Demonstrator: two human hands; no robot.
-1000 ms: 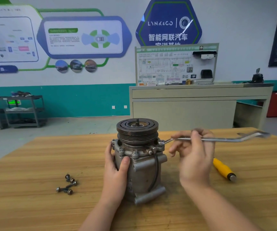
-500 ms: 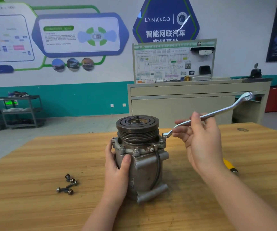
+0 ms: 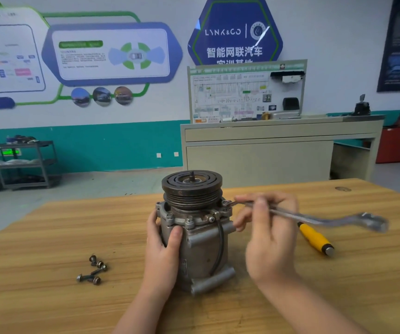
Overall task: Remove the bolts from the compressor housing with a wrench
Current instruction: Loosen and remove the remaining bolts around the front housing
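Bolts [image 3: 93, 270] lie loose on my table [image 3: 37, 237]; my left hand [image 3: 164, 247] grips the compressor [image 3: 199, 237], my right hand [image 3: 270, 237] pinches the wrench [image 3: 314, 219], seated on a bolt.

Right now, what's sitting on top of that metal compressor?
A dark grooved pulley with a threaded shaft end poking up at its center. Whatever lies beneath the pulley, inside the compressor housing, is covered.

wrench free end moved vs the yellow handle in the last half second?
Yes. The wrench free end has swung down from high above the table to just above the yellow handle; its ring end sits by the housing flange bolt.
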